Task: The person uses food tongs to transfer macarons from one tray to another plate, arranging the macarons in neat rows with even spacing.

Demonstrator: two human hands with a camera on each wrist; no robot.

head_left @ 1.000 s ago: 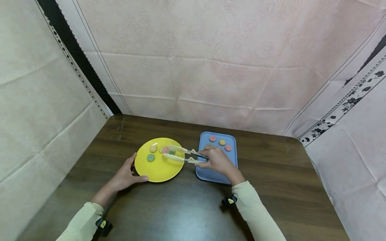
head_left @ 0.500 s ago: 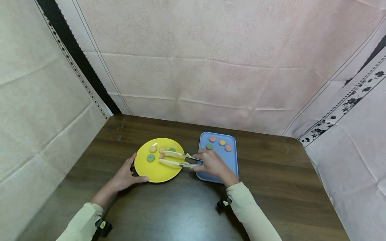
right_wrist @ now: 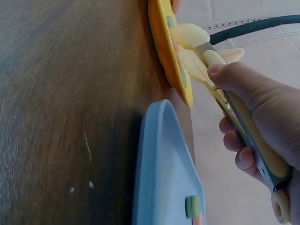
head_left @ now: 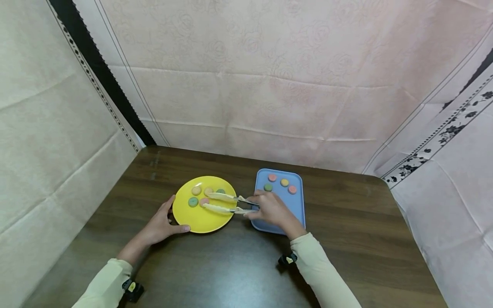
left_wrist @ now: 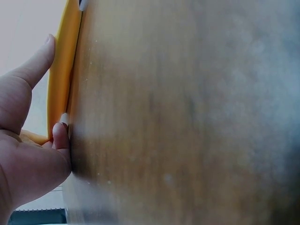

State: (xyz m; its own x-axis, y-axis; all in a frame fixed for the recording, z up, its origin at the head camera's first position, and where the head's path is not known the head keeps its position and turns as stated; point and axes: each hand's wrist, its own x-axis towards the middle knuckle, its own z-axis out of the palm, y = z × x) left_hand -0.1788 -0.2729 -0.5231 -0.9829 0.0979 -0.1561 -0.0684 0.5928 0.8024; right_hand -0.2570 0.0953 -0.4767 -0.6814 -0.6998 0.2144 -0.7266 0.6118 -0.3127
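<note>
My left hand (head_left: 163, 224) holds the left rim of a round yellow plate (head_left: 202, 220). In the left wrist view the thumb lies along the plate's edge, with fingers curled at its underside. My right hand (head_left: 272, 211) grips a pair of tongs (right_wrist: 251, 133) with pale tips and metal arms. The tong tips stand apart over the plate. A pink macaron (head_left: 204, 202) lies at the tips, touching or very near the lower one. Around it on the plate are yellow macarons (head_left: 196, 191) and green macarons (head_left: 193, 202); the right green one is partly hidden by the tongs.
Just right of the plate stands a blue rectangular tray (head_left: 294, 209) holding a green macaron (head_left: 268, 187), a yellow macaron (head_left: 284, 182) and two pink ones. My right hand covers part of its left side. Pale cloth (head_left: 246, 107) hangs behind the brown wooden table (head_left: 366, 239).
The tongs have shifted left and toward me. The pink macaron moved from between them to the plate's middle left, and the tips have spread from it. My left hand stays put.
</note>
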